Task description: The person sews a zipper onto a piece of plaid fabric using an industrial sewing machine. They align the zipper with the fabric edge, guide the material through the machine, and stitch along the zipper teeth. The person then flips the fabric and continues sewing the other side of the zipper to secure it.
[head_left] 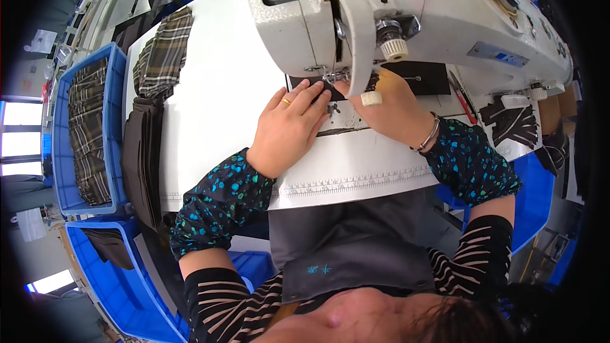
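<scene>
On the bed of a white sewing machine (419, 19) lies a piece of black fabric (432, 79), running under the presser foot (337, 76). My left hand (283, 127) rests on its left end, fingers stretched out flat and a ring on one finger. To the right of the needle, my right hand (400, 111) leans in close to the foot. The machine's lever and a knob cover part of its fingers, so its grip does not show. A small silvery piece (418, 78) lies on the fabric beyond this hand.
Red-handled thread snips (467, 101) and dark fabric scraps (511, 124) lie at the right. Leftward are plaid pieces (166, 51), a stack of dark pieces (141, 152) and a blue bin of plaid pieces (117, 121). A printed ruler (356, 179) follows the table's front edge.
</scene>
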`<state>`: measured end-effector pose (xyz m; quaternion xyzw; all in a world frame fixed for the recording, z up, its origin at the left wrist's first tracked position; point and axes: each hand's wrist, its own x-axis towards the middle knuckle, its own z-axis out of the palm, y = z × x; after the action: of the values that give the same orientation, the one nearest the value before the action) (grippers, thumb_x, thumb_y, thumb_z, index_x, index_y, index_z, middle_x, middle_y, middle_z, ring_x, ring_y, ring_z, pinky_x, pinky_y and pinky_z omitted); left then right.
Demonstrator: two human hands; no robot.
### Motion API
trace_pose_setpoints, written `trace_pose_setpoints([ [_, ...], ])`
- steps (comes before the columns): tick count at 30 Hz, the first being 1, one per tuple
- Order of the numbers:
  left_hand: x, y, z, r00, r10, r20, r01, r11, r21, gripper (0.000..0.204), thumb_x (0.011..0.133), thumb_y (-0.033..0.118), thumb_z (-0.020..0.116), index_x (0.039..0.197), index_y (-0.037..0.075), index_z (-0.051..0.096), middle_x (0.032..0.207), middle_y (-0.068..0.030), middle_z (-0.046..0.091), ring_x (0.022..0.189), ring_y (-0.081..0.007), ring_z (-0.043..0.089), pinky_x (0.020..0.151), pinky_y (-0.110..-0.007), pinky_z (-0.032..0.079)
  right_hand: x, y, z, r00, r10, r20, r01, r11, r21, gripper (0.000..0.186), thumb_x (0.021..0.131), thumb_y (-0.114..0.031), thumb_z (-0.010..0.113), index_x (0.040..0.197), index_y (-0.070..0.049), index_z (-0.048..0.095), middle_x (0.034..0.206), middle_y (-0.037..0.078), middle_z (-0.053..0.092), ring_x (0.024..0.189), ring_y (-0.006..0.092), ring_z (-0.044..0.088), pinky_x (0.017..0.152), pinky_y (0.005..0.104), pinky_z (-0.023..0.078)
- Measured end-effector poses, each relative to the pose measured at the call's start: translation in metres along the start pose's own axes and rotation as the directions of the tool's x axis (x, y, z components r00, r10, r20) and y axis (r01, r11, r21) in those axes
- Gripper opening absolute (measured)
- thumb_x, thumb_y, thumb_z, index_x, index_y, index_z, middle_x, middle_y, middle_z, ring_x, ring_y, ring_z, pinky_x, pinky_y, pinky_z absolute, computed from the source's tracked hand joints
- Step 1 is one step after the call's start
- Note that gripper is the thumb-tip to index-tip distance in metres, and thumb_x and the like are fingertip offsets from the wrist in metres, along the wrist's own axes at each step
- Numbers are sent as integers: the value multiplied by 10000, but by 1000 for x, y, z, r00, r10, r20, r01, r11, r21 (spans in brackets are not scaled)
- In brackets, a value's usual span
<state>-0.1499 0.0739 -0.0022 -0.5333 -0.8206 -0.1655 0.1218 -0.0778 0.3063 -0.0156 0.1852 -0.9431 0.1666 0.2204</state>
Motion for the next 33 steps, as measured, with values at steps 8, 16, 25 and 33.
trace_pose_setpoints([
  [8, 2, 1, -4, 1000, -20, 22, 20, 1000, 0, 326, 954, 182, 742, 1261, 74, 752, 1295, -81, 720, 1274, -283, 663, 1030, -408, 542, 3, 2, -8, 997, -80, 14, 81, 980, -179, 139, 773, -141, 700, 862, -59, 767, 983, 110, 737, 1166, 298, 702, 888, 383, 558],
  [16, 2, 4, -2, 999, -33, 16, 33, 999, 27, 303, 957, 179, 739, 1240, 72, 765, 1296, -77, 731, 1260, -279, 675, 1009, -404, 546, 7, -2, -14, 1000, -9, 24, 14, 980, -200, 133, 819, -150, 697, 882, -69, 781, 990, 103, 743, 1180, 296, 699, 878, 381, 564],
  [25, 4, 3, -3, 999, -31, 12, 31, 999, 12, 291, 956, 169, 739, 1227, 68, 771, 1279, -77, 734, 1247, -288, 682, 998, -406, 554, 4, 3, -9, 996, -61, 59, 72, 978, -195, 138, 829, -135, 696, 899, -60, 790, 987, 109, 745, 1179, 295, 707, 853, 367, 564],
  [33, 7, 1, -2, 999, -26, -23, 26, 1000, -17, 277, 945, 136, 750, 1210, 65, 780, 1255, -92, 736, 1194, -312, 695, 992, -413, 559, 7, -2, -14, 999, -35, -3, 33, 980, -198, 118, 814, -150, 737, 829, -34, 732, 889, 149, 697, 1020, 345, 685, 801, 410, 551],
])
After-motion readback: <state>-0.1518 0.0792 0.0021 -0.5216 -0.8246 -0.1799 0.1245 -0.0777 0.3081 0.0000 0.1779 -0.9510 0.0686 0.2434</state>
